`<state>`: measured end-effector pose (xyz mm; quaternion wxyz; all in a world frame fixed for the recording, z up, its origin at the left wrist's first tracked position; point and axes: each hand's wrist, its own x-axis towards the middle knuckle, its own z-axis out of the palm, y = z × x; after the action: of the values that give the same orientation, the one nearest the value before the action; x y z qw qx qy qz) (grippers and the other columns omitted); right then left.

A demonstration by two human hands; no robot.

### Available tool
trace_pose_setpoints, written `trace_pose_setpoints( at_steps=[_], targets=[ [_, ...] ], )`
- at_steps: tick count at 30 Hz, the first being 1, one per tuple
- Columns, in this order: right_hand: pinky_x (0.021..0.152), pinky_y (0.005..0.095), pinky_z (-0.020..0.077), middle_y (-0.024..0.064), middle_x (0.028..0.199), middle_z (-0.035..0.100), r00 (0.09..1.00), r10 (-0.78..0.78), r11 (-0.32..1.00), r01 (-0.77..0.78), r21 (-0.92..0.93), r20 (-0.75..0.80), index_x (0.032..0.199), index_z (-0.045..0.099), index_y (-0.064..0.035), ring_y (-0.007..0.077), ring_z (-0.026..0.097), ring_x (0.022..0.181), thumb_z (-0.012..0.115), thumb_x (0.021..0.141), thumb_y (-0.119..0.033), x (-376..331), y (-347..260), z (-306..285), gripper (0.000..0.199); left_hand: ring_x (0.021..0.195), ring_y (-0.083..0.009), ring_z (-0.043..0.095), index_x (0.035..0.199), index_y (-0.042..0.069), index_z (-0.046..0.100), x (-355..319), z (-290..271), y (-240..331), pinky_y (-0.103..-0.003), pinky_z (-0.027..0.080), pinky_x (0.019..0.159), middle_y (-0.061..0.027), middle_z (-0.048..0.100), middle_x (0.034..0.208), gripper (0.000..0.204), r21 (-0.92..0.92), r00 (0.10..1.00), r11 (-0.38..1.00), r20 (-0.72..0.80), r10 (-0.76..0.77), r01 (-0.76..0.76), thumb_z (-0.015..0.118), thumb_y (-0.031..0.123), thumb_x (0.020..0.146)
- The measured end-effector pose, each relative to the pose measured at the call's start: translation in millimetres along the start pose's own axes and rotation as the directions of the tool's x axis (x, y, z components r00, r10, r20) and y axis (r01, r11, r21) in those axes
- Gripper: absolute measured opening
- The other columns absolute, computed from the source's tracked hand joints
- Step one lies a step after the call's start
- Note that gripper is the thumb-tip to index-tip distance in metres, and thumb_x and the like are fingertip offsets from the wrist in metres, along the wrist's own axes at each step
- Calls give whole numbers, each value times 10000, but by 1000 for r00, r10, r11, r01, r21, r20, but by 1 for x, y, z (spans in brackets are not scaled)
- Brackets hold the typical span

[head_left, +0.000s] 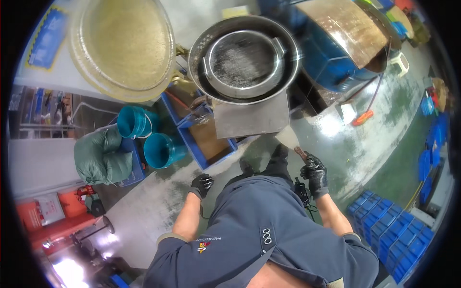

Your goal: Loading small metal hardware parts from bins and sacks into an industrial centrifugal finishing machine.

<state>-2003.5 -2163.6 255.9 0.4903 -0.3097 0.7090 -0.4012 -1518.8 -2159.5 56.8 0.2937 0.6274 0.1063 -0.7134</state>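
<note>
My right hand, in a wet black glove, is closed around the brown handle of a wide-bladed scraper. The pale blade points up and left, toward the grey metal plate. My left hand, also in a black glove, hangs by my left side with its fingers curled in and nothing visible in them. Ahead of me a round steel tub stands above the plate. Inside it sits a smaller steel pan with two side handles, its inside blurred and streaked.
A large yellowish round vessel is at the far left. Teal buckets, a blue bin and a green sack stand left. A blue drum is at the far right; stacked blue crates stand at lower right.
</note>
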Motion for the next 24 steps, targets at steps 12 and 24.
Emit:
trace_pose_setpoints(
  at_steps=[12,24],
  targets=[
    [539,305,474,82,719,617,954,-293,955,288,-76,-66,904,613,-51,129,602,594,465,974,-317,57,28,70,312,1113,-314,586,1301,-12,467,-7,9,54,-389,478,980,-179,576,1260,394,243,951,931,213,223,-273,343,199,992],
    [485,218,357,-13,648,510,1000,0,932,1,362,-3,1004,653,-115,71,465,545,536,963,-385,68,-46,58,297,1132,-295,578,1280,47,503,9,-23,18,-392,471,988,-163,596,1238,379,159,960,964,216,176,-212,363,215,971]
  ],
)
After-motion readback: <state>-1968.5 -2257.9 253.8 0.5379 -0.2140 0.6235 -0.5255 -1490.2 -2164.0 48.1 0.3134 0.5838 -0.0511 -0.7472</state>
